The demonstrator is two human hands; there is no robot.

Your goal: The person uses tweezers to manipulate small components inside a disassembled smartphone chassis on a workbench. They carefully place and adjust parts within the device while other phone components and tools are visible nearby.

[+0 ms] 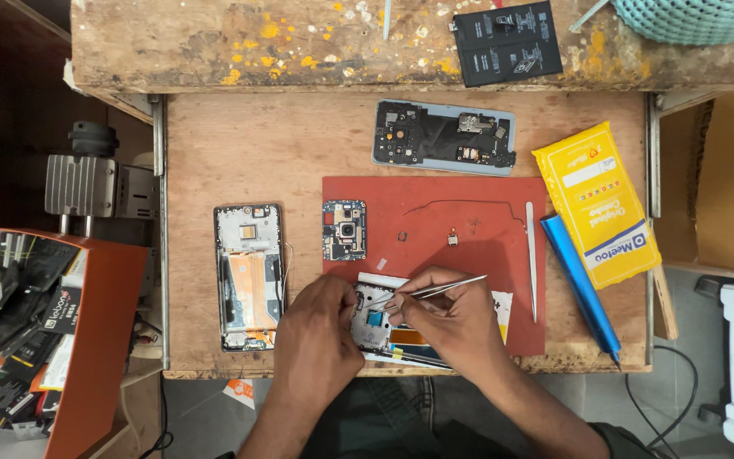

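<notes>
My left hand (320, 327) pinches the left edge of an opened phone frame (375, 327) lying at the front of a red work mat (469, 255). My right hand (452, 319) grips metal tweezers (435, 291) whose tips point left into the frame, near a blue part inside it. A small circuit board with a camera (344, 229) lies on the mat's left edge. A second opened phone body (249, 276) with orange flex cables rests on the wooden tray (239, 153) to the left.
A grey phone back shell (443, 136) lies beyond the mat, a black battery (507, 42) on the paint-stained bench above. A second pair of tweezers (531, 259), a blue tool (579, 285) and a yellow packet (596, 204) sit right. An orange box of parts (87, 340) stands left.
</notes>
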